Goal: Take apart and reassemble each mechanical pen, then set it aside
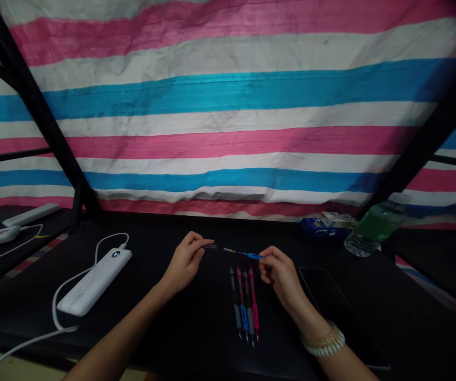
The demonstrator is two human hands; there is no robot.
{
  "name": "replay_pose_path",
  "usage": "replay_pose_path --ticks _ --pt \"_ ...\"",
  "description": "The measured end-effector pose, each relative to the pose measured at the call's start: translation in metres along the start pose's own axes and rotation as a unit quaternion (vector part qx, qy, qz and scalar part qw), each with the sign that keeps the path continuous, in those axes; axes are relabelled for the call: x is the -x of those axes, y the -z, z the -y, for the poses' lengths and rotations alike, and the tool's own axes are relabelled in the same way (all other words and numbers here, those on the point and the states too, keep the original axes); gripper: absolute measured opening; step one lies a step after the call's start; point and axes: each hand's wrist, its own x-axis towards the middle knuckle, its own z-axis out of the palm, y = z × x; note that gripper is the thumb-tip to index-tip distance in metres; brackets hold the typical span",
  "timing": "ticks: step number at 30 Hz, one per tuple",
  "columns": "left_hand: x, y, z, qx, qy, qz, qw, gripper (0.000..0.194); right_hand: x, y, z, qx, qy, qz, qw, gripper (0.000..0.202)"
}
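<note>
My left hand (185, 263) pinches a short clear tube (211, 246), which looks like a pen barrel, its free end pointing right. Across a small gap, my right hand (278, 266) has its fingers closed on the blue grip section of a pen (255, 256). A thin refill (233, 251) sticks out of that grip toward the left hand, roughly in line with the tube. Below and between both hands, several pens (244, 307) with grey, blue and pink grips lie side by side, tips toward me.
On the black tabletop (196, 338), a white power bank (95, 283) with a white cable (57, 296) lies left. A dark phone (339, 312) rests by my right forearm. Behind it are a tilted green-labelled bottle (376, 225) and a blue packet (323, 228). Striped sheeting (228, 121) hangs at the back.
</note>
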Motion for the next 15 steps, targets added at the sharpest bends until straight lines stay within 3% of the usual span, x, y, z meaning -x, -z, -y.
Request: replay_pose_path --ticks 9,15 --pt "-0.0011 0.0029 -0.0039 0.128 0.097 -0.03 0.986 0.021 0.0005 0.0031 0.0022 -0.044 0.031 -0.021 0.998 0.011" --pt "-0.0012 0.0016 -0.0034 0.156 0.106 -0.023 0.982 0.02 0.0017 0.0031 0.0021 -0.042 0.039 -0.011 0.998 0.01"
